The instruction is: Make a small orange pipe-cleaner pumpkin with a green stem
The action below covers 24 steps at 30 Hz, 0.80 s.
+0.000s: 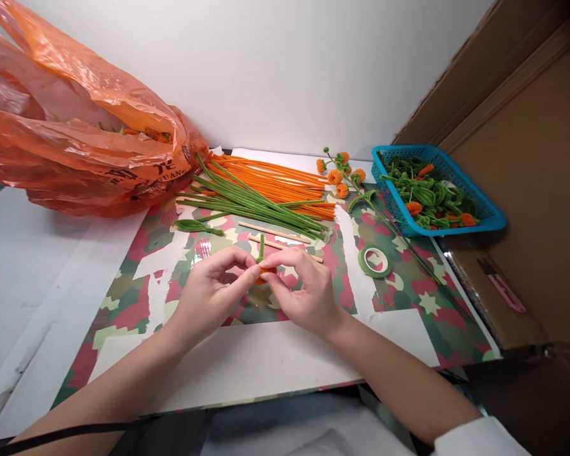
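Note:
Between the fingertips of both hands is a small orange pipe-cleaner pumpkin (262, 277) with a green stem (261, 246) pointing up. My left hand (221, 282) pinches it from the left, thumb and index finger together. From the right, my right hand (304, 285) pinches the same piece. Fingers cover most of the orange part. Just beyond the hands lie two thin wooden sticks (274, 232). Farther back, green pipe cleaners (266, 206) lie across a row of orange pipe cleaners (275, 174). A bundle of green leaf shapes (198, 227) rests to the left.
A large orange plastic bag (90, 152) stands at the back left. On the right are a finished stem with orange pumpkins (335, 176), a roll of green tape (375, 261), a blue basket (491, 215) of green and orange pieces, and pink-handled tweezers or scissors (506, 291) on cardboard.

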{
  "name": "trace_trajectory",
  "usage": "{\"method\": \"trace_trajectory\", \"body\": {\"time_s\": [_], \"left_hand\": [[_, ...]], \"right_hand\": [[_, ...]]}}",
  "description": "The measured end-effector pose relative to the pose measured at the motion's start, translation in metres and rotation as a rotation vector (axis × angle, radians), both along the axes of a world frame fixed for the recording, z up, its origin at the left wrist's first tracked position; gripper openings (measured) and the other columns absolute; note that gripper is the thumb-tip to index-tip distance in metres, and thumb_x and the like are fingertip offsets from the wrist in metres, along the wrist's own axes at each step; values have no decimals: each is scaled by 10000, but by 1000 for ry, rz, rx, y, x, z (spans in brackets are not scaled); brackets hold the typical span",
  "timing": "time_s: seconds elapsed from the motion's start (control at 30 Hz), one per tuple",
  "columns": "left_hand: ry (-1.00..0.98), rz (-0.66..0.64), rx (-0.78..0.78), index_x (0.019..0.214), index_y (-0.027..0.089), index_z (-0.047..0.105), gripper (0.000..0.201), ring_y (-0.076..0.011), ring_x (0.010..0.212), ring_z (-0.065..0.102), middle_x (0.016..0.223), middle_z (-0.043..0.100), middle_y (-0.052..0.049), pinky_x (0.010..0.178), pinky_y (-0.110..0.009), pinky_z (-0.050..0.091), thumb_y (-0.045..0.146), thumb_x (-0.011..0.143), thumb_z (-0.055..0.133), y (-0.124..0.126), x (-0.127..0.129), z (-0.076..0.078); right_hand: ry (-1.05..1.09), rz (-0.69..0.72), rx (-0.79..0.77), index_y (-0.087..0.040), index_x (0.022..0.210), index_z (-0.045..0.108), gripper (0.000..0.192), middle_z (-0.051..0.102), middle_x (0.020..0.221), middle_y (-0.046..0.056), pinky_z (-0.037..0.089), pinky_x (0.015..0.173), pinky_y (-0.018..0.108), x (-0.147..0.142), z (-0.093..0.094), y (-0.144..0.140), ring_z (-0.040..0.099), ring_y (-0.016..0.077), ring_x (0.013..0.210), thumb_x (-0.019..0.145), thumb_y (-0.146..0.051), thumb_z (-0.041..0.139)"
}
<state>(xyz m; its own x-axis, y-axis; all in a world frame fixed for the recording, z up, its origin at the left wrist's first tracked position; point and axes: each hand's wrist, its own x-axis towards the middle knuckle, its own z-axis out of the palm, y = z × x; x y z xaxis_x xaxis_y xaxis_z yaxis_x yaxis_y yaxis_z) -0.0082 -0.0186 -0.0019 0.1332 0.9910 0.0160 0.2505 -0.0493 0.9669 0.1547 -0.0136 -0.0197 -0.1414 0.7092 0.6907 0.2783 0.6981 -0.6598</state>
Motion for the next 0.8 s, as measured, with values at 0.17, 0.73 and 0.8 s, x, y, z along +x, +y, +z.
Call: {"method": "trace_trajectory", "body": {"time_s": [0.17,0.73,0.8], "left_hand": [[-51,-2,-46,807,205,606,208,-108,452,572,668,590,29,348,-195,455,401,822,673,-3,1,-1],[232,-5,385,794,192,630,93,-125,660,609,766,648,-8,528,-214,562,275,828,652,0,0,0],[276,-13,441,798,192,627,75,-118,641,601,753,650,-4,509,-205,553,258,828,648,0,0,-1]], "right_hand": [[99,-13,-125,-235,943,597,155,715,830,2,600,754,297,-1,2,-1,701,141,774,843,-126,643],[210,26,-338,-249,1031,573,259,688,861,-1,602,731,297,0,6,-1,689,142,814,809,-175,684],[177,16,-293,-243,1000,583,239,680,837,-7,597,776,312,0,6,0,682,137,783,801,-161,687]]}}
